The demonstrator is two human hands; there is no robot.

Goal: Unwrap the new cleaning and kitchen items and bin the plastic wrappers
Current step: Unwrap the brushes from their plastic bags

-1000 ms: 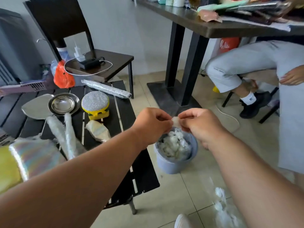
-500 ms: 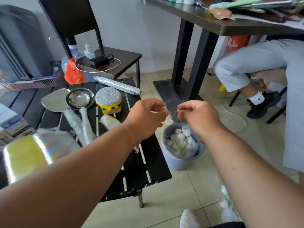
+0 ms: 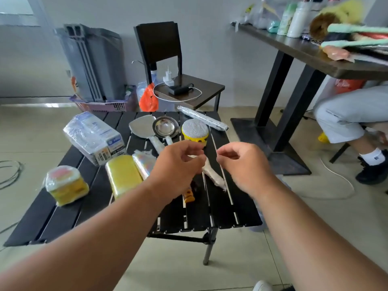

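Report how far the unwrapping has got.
Done: the scrubber with the yellow base sits bare on the black table. In hand: the left hand seems to pinch a wrapped item; the right hand hovers beside it. Left: the spatula and ladle handles, foil roll, yellow sponge and boxed pack remain wrapped.

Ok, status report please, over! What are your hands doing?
Left hand pinching a wrapped item above the table. Right hand loosely curled, holding nothing. Nothing in the way.
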